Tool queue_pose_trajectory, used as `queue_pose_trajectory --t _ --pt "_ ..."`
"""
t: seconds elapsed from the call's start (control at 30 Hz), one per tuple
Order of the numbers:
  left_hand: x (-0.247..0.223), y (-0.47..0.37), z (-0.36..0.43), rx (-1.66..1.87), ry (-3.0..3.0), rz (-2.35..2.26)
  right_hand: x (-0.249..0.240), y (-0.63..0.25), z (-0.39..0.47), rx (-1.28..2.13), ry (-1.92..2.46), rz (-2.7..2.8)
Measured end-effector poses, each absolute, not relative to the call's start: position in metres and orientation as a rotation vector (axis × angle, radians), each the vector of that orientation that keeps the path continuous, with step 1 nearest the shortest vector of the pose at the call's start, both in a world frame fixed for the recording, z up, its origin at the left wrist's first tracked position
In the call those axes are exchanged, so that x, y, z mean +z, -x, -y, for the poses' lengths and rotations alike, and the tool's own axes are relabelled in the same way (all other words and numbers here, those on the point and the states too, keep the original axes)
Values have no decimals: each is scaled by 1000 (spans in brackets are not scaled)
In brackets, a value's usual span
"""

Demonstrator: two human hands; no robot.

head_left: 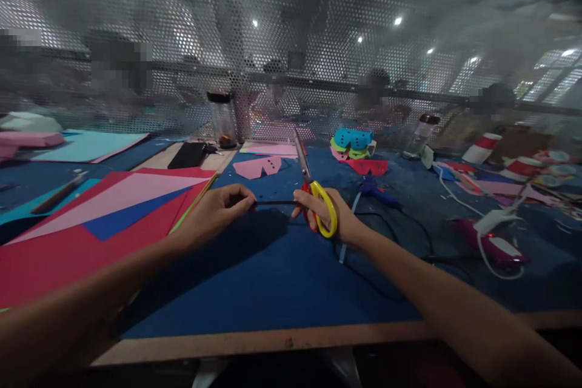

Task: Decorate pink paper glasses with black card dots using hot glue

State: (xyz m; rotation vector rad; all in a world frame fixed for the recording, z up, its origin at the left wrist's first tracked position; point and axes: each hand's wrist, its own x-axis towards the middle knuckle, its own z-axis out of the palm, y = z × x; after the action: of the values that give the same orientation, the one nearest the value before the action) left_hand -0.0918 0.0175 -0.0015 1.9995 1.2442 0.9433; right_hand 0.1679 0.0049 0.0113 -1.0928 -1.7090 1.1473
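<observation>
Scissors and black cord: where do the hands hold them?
Right hand: scissors by the handles, plus the cord's visible right end. Left hand: the cord's visible left end.

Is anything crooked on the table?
Yes: left of the left hand, a pale pink paper sheet and a dark blue paper piece lie askew across a large red paper sheet, edges out of line.

Paper (109, 218) left, scissors (308, 173) centre, jars (222, 121) behind

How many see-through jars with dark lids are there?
2. One jar stands beyond the left hand, by the mesh screen; the other jar is farther right, left of the red-and-white cups. More may be hidden.
</observation>
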Motion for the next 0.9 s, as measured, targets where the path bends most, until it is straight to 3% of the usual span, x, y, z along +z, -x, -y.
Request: queue_pose_trajectory --t 0.4,0.57,0.9 --pt "11 87 -18 998 -1925 -1241 19 -169 0 1069 1110 1803" --pt "21 69 -3 959 -2167 -1257 15 -168 0 1034 1108 1876" --pt "11 50 11 934 -2039 -1142 10 -162 9 1053 1061 1975"
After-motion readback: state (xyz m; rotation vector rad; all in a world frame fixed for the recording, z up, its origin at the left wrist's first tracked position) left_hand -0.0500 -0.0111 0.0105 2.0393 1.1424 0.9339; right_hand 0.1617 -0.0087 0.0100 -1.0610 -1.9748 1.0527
